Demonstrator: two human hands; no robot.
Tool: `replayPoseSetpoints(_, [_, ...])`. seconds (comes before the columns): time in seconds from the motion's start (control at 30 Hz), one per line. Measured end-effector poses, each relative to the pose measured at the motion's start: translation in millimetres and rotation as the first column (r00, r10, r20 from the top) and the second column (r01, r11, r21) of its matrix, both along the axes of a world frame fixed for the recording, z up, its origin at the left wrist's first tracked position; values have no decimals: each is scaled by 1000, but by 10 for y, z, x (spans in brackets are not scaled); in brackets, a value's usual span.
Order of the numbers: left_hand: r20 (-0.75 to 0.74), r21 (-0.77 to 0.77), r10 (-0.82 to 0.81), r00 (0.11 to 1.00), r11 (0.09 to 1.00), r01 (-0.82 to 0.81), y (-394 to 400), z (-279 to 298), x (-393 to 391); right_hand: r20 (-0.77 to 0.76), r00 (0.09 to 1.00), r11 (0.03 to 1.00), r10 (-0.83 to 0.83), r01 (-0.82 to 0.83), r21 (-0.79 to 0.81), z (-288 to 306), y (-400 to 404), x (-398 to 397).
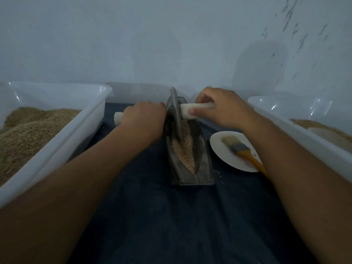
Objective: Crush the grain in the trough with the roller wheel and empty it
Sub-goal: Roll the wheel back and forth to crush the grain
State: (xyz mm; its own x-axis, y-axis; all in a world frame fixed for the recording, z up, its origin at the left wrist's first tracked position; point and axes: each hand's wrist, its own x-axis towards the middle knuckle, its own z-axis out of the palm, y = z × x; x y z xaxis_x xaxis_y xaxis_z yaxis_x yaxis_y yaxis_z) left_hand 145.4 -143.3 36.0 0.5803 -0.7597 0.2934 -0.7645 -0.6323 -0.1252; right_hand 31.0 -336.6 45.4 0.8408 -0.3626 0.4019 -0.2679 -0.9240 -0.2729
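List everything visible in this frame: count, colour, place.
trough: 1, grey metal, centre on the cloth
grain: pale tan, inside the trough
roller wheel: 1, grey disc with white handles, standing in the trough's far end
tubs: 2, clear plastic holding tan grain, left and right
plate: 1, white, right of the trough
brush: 1, orange handle, on the plate
cloth: 1, dark blue
hands: left, right, each gripping a handle
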Motion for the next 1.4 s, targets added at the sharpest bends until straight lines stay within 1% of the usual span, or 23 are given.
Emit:
replayPoseSetpoints(0.1, [50, -48, -35, 998, 998, 38, -39, -120, 66, 59, 997, 992, -45, 52, -113, -64, 13, 70])
replayPoseSetpoints(0.17, [73, -62, -72, 995, 995, 77, -53, -151, 106, 73, 994, 987, -78, 88, -135, -85, 9, 88])
replayPoseSetpoints(0.23, [90, -52, -96, 991, 993, 101, -53, -139, 126, 51, 996, 993, -78, 83, -84, -92, -10, 75])
replayPoseSetpoints(0.37, [103, 9, -107, 989, 994, 106, -51, -47, 73, -55, 998, 993, -22, 28, 117, -39, -47, 3])
replayPoseSetpoints(0.57, [137, 133, -103, 985, 987, 85, 10, 189, -135, -255, 965, 979, 63, -10, 205, 114, -47, -144])
replayPoseSetpoints(0.7, [178, 208, -89, 980, 977, 51, 84, 334, -334, -312, 938, 943, 149, -40, 330, 193, -3, -256])
replayPoseSetpoints(0.83, [157, 233, -76, 985, 972, 38, 150, 419, -441, -400, 900, 956, 175, -58, 287, 311, 92, -283])
replayPoseSetpoints(0.93, [122, 241, -53, 991, 970, 22, 181, 453, -450, -431, 888, 972, 161, -66, 227, 369, 164, -268])
replayPoseSetpoints(1.03, [96, 246, -35, 995, 969, 11, 182, 447, -422, -407, 902, 984, 146, -90, 154, 365, 199, -230])
replayPoseSetpoints(1.2, [88, 190, -32, 996, 982, 15, 137, 379, -343, -319, 936, 985, 149, -114, 127, 277, 156, -209])
replayPoseSetpoints(1.3, [61, 132, -26, 998, 991, 18, 75, 280, -249, -249, 963, 990, 105, -79, 114, 224, 98, -179])
replayPoseSetpoints(1.4, [13, 46, -18, 1000, 999, 17, 17, 180, -127, -139, 990, 995, 33, -18, 102, 140, 40, -130])
